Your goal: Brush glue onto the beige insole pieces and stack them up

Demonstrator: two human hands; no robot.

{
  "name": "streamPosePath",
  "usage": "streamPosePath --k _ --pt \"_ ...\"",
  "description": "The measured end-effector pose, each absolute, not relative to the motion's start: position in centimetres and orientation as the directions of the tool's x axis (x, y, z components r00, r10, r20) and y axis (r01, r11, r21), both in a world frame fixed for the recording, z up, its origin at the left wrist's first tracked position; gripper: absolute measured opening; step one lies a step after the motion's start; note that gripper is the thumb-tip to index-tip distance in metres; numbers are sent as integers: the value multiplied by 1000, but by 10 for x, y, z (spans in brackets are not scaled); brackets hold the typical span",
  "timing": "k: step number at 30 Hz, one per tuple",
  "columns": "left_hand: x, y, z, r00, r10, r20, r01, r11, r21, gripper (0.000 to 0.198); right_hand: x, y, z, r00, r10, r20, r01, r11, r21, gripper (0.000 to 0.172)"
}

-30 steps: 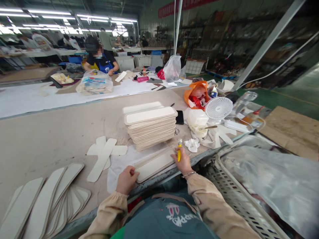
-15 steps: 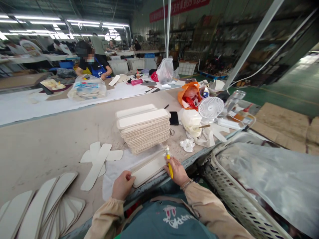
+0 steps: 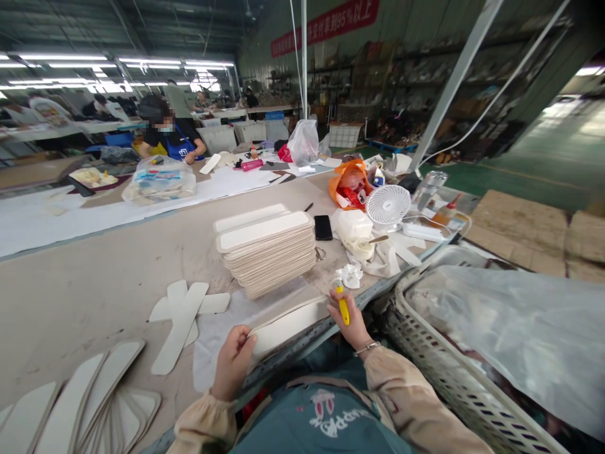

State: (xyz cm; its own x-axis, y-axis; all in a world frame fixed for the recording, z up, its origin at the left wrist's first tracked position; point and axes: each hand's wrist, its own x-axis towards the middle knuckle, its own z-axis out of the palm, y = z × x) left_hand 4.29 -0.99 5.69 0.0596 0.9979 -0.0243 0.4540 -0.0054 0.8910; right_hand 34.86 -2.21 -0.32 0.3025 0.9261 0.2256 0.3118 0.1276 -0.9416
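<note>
My left hand (image 3: 232, 358) pinches the left end of a long white panel (image 3: 288, 325) with rounded corners. That panel lies along the table's near edge and looks slightly bowed. At its right end, my right hand (image 3: 350, 320) grips a tool with a yellow handle (image 3: 344, 310). The tool's pale head points away from me, too small to make out its kind. A tall stack of similar panels (image 3: 269, 258) stands just beyond. Crossed loose panels (image 3: 182, 321) lie to the left, and a fanned-out pile of panels (image 3: 89, 403) is at the lower left.
A phone (image 3: 323, 227), a crumpled tissue (image 3: 350, 275), a white fan (image 3: 388, 205) and an orange bag (image 3: 350, 183) sit to the right of the stack. A plastic basket (image 3: 439, 340) stands beside the table at my right. Across the table a co-worker (image 3: 172, 139) sits working.
My right hand has moved right with the yellow-handled tool, toward the tissue. The panel under my hands now looks tilted and bowed. My left hand keeps its place. The whole view has shifted a little.
</note>
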Motion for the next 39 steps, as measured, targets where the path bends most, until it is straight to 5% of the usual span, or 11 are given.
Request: streamPosePath --k 6,12,19,24,30,39 --pt "62 -8 75 63 993 -99 75 94 993 20 348 -27 10 340 924 172 -16 189 -982 36" --pt "71 -13 101 103 980 -170 -322 194 927 31 347 -27 24 329 939 105 -202 179 -963 39" --pt "66 -18 113 89 969 -232 -464 247 851 36 325 -26 40 258 962 -84 -397 26 -918 38" --pt "62 -22 97 49 945 -322 -477 306 824 28 329 -22 59 432 902 14 -287 152 -946 39" --pt "69 -37 87 214 793 -571 -403 604 688 33 341 -15 78 441 888 132 -146 216 -965 36" --pt "77 -47 93 231 772 -593 -394 631 669 39 353 -8 82 457 879 137 -76 191 -979 39"
